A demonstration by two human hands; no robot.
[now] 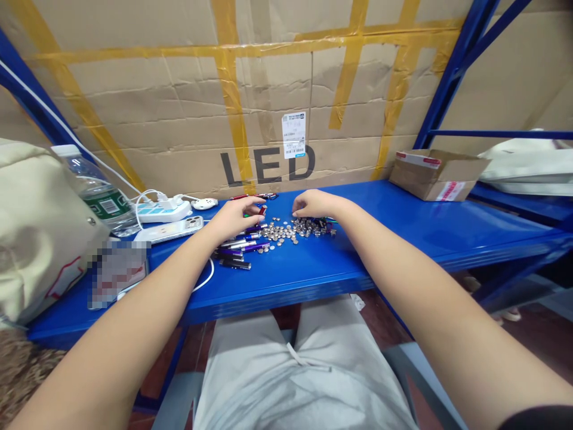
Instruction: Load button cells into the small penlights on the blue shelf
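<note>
On the blue steel shelf (416,230), a loose heap of silver button cells (282,232) lies ungathered at 12 o'clock between the curled left hand (233,219) and right hand (317,204), purple metal tubes (235,251) lying at its 8 o'clock, any pinch too small to tell.

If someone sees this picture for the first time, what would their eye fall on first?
The eye goes first to the heap of small silver button cells in the middle of the blue steel shelf, between the person's left hand and right hand. Just left of the heap lie purple and silver pen-shaped tubes. Behind them stands a large cardboard carton, crossed with yellow tape and printed with big dark letters "LED".
</note>
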